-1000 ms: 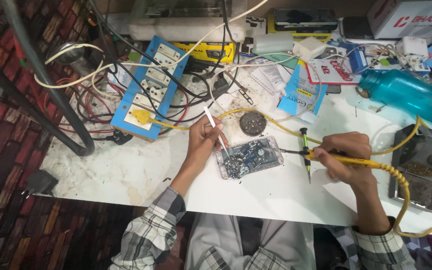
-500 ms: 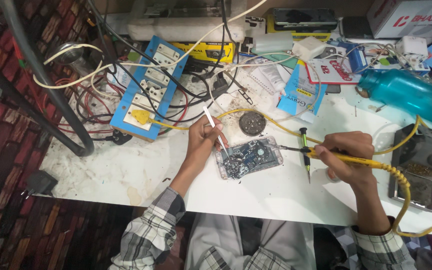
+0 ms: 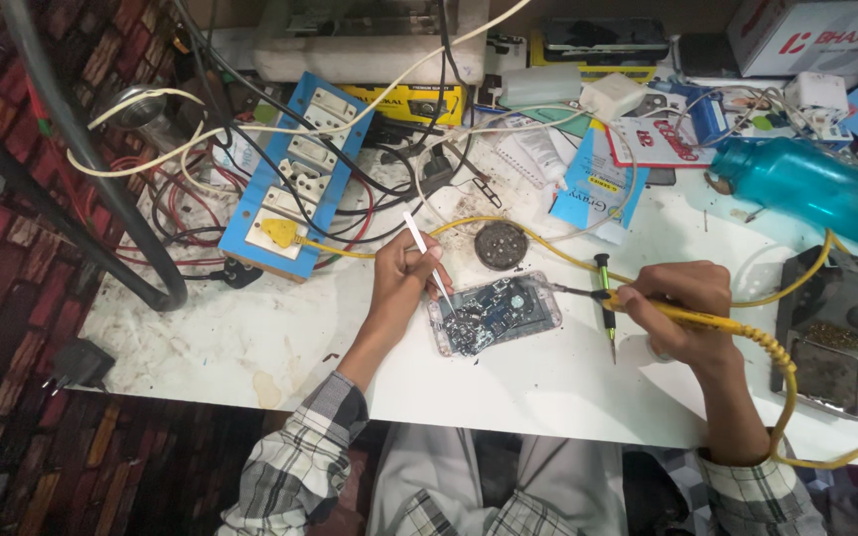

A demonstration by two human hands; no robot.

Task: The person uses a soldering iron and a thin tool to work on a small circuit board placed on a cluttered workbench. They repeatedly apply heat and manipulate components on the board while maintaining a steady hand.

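An opened phone point(image 3: 497, 313) with its circuit board showing lies on the white table point(image 3: 250, 337). My left hand point(image 3: 401, 275) holds a thin white tool point(image 3: 427, 260) like a pen, its tip resting on the board's left part. My right hand point(image 3: 675, 308) grips a yellow soldering iron point(image 3: 638, 304), whose dark tip point(image 3: 563, 291) touches the phone's right upper edge. A yellow cable point(image 3: 796, 397) runs from the iron around my right wrist. A black-and-green screwdriver point(image 3: 605, 298) lies just left of my right hand.
A blue switch and socket board point(image 3: 295, 179) with tangled wires sits at the back left. A round dark tin point(image 3: 500, 244) lies behind the phone. A teal bottle point(image 3: 806, 194) lies at the right, above a black soldering stand point(image 3: 836, 328). Boxes and papers crowd the back.
Both hands stay on the phone in nearly the same places; the white tool and the iron tip have barely shifted.
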